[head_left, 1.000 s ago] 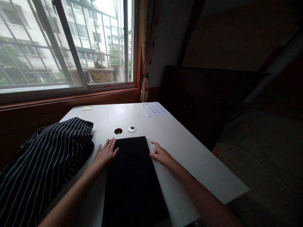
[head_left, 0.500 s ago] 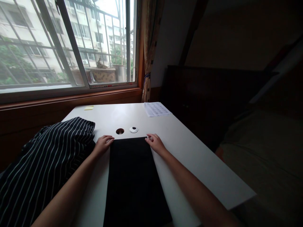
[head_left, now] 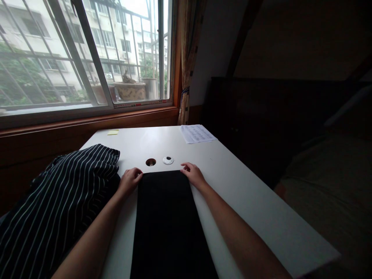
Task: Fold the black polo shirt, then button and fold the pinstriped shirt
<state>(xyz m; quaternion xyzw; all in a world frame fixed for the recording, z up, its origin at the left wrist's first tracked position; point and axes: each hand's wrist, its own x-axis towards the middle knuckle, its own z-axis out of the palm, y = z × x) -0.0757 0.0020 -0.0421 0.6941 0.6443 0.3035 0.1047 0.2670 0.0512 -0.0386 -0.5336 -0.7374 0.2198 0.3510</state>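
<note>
A long black folded cloth (head_left: 171, 224) lies flat on the white table (head_left: 247, 186), its near end running out of the bottom of the view. At its far left corner, my left hand (head_left: 131, 181) is closed, thumb and fingers pinched on the edge. My right hand (head_left: 194, 175) grips the far right corner between thumb and fingers, with the index finger lifted a little off the cloth. Just left of my left arm is a heaped black garment with white stripes (head_left: 78, 182).
Beyond the cloth are a round hole (head_left: 150, 162) in the tabletop and a white round cap (head_left: 167, 160). Printed sheets (head_left: 197, 134) lie at the far right corner, a yellow sticky note (head_left: 113, 132) at the far left. A barred window (head_left: 128, 50) and a tied curtain (head_left: 186, 93) stand behind.
The view has shifted slightly, so everything sits a bit further right. Both hands stay at the cloth's far corners; the left fingers have drawn closer together at the edge.
</note>
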